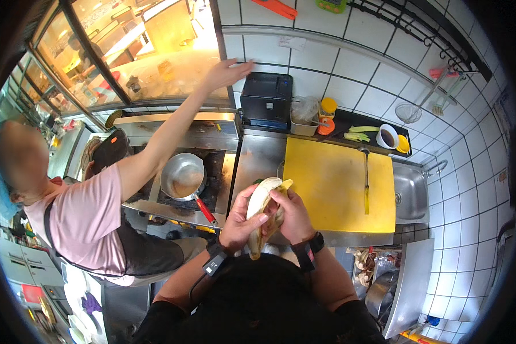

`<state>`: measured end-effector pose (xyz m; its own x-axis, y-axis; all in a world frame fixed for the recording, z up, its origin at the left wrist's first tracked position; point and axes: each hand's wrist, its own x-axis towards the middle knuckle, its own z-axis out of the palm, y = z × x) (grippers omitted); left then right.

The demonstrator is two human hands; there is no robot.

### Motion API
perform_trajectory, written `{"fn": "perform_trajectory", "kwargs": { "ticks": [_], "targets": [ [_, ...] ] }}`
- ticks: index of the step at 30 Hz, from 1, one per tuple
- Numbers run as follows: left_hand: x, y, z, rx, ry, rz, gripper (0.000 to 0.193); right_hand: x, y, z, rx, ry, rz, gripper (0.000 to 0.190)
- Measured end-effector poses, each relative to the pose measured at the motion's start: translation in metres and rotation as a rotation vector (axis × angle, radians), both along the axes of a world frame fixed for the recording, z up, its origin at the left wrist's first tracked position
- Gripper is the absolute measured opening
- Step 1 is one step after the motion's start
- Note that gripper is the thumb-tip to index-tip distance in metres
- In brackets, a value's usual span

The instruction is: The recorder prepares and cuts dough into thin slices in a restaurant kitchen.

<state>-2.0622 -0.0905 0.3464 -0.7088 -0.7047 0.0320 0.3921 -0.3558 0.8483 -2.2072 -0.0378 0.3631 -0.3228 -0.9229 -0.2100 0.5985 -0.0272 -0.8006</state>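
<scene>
A partly peeled banana is held close to my body, its pale flesh bare at the top and strips of peel hanging lower down. My left hand grips it from the left, thumb across the fruit. On the other side, my right hand pinches the yellow peel between thumb and fingers. Both hands are over the front edge of the steel counter, left of a yellow cutting board. A long-handled utensil lies on the board's right part.
At left, a co-worker stretches an arm across the stove. A red-handled saucepan with brownish contents sits there. Behind the board, a black tray holds cut green stalks and a cup of dark liquid. A sink lies right.
</scene>
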Motion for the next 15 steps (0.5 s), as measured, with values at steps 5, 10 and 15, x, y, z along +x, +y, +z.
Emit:
{"fn": "perform_trajectory", "kwargs": {
  "ticks": [5,10,15],
  "targets": [
    [-0.016,0.013,0.007,0.121,0.041,-0.086,0.064,-0.024,0.016,-0.043,-0.072,-0.267,0.043,0.022],
    [-0.018,0.01,0.006,0.375,0.207,-0.237,0.052,-0.02,0.017,-0.015,-0.008,-0.317,-0.044,0.019],
    [-0.031,0.017,0.003,0.363,0.094,-0.05,0.045,-0.028,0.025,-0.016,-0.079,-0.449,0.138,0.017]
  ]
}}
